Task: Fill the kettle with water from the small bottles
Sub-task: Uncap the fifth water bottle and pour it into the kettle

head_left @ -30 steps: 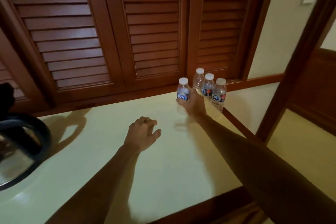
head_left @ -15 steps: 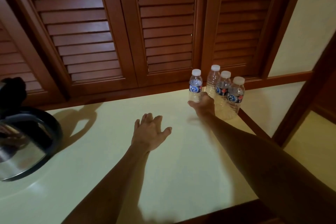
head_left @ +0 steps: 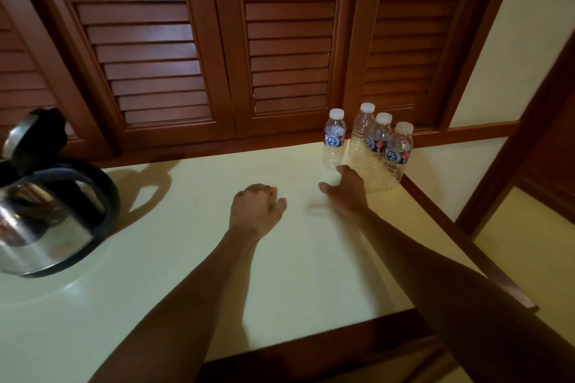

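The desk [head_left: 280, 274] carries the kettle [head_left: 46, 221] at its far left, lid tipped up, well apart from four small bottles [head_left: 367, 146] clustered at the back right corner. That long carry risks spills, and a careless reach could topple the tight cluster off the near edge. The right hand [head_left: 347, 188] hovers just before the bottles, fingers loosely spread, gripping nothing. The left hand [head_left: 255, 211] rests mid-desk, fingers curled under, empty.
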